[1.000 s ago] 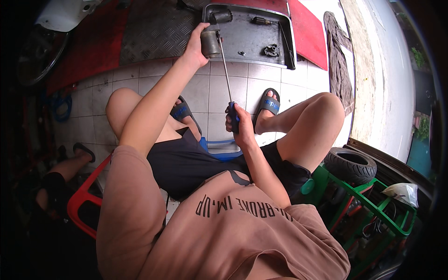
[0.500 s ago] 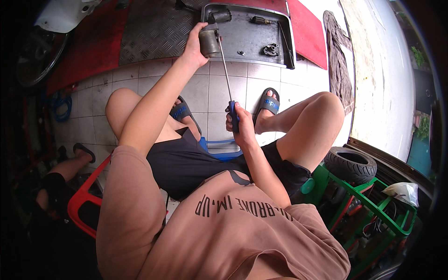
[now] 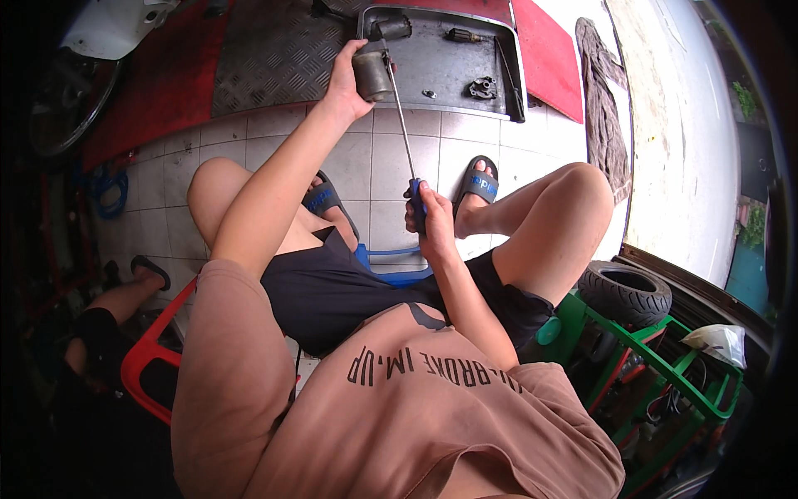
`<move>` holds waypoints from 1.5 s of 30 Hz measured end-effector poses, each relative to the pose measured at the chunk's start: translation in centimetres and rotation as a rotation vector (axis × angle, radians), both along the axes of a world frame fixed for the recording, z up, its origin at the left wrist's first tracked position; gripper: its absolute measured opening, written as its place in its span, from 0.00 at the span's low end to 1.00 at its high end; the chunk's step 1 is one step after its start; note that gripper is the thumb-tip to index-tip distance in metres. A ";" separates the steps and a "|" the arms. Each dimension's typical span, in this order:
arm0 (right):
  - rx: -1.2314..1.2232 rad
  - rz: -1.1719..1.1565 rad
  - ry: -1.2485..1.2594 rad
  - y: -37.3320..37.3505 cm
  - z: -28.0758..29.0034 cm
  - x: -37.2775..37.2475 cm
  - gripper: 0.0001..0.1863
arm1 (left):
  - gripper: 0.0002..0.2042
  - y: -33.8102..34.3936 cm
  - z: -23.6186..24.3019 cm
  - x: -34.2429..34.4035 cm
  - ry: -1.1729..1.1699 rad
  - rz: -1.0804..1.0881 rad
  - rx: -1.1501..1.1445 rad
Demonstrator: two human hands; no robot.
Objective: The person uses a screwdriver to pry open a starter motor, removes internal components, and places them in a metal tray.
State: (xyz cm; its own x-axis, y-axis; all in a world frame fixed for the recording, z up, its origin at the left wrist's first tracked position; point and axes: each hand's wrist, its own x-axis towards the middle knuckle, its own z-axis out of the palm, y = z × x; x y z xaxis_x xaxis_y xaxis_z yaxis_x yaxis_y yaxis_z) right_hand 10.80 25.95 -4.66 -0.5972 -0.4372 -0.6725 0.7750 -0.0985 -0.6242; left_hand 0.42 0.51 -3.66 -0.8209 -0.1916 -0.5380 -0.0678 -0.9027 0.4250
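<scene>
My left hand [image 3: 347, 79] grips a dull metal cylinder [image 3: 373, 79] with a bracket at its top, held over the near edge of a metal tray [image 3: 465, 75]. My right hand [image 3: 429, 216] is closed round the blue-and-black handle [image 3: 416, 208] of a long screwdriver, whose shaft [image 3: 401, 125] reaches up to the cylinder's right side; whether the tip touches it I cannot tell. In the tray lie another cylindrical housing [image 3: 395, 27], a small armature-like part [image 3: 464, 36], a dark cast piece [image 3: 482, 87], a thin rod and a small fitting [image 3: 429, 95].
Red panels [image 3: 549, 62] and a checker plate [image 3: 274, 71] flank the tray. A wheel [image 3: 71, 108] and blue hose [image 3: 110, 191] are left, a rumpled cloth [image 3: 598, 100] right. A tyre [image 3: 623, 295] lies by a green rack [image 3: 698, 395]. Another person's leg [image 3: 125, 312] shows lower left.
The cylinder in my left hand has shifted a little to the left and tilted slightly, and the screwdriver has moved slightly with it. The rest looks the same.
</scene>
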 end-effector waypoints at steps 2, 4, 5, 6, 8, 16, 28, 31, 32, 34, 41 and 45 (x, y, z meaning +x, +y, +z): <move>0.014 -0.005 0.009 0.0 0.1 0.0 0.19 | 0.18 0.0 0.1 0.1 0.017 0.003 0.009; -0.007 -0.005 0.009 0.0 0.0 0.0 0.19 | 0.17 0.0 0.2 0.1 0.033 0.005 0.018; -0.028 -0.004 0.009 0.0 0.0 0.0 0.18 | 0.17 0.0 0.2 0.1 0.031 0.003 0.020; -0.029 -0.004 0.008 0.0 0.0 0.0 0.18 | 0.17 0.0 0.2 0.1 0.029 0.000 0.021; -0.024 -0.024 0.002 -0.1 0.2 0.0 0.19 | 0.17 0.0 0.1 0.0 0.025 -0.007 0.013; 0.137 -0.047 0.238 0.1 -0.6 -0.1 0.18 | 0.17 0.1 0.0 -0.1 0.006 -0.015 -0.159; 0.210 0.003 0.361 0.0 -0.4 0.0 0.14 | 0.17 -0.2 0.5 -0.2 -0.037 -0.007 -0.195; 0.167 0.023 0.313 -0.5 0.9 0.1 0.12 | 0.17 -0.2 0.7 -0.1 -0.056 -0.001 -0.172; 0.136 0.011 0.290 -0.7 1.4 0.2 0.12 | 0.17 -0.3 0.6 -0.1 -0.048 -0.014 -0.185; 0.071 0.008 0.234 -0.5 1.1 0.2 0.13 | 0.17 -0.3 0.4 0.0 -0.039 -0.027 -0.199; -0.086 0.013 0.104 0.4 -0.3 -0.2 0.12 | 0.16 -0.4 0.5 -0.2 -0.038 -0.025 -0.170; 0.000 -0.016 0.184 -0.1 0.5 0.0 0.12 | 0.17 -0.7 0.6 0.0 -0.017 0.001 -0.155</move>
State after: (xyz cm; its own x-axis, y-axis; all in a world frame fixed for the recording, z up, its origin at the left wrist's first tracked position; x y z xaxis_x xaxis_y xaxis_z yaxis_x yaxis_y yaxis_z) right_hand 10.83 25.87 -4.17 -0.7168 -0.4269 -0.5514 0.6463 -0.1097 -0.7552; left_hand 0.41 -0.15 -3.05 -0.8117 -0.2746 -0.5155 -0.0751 -0.8262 0.5584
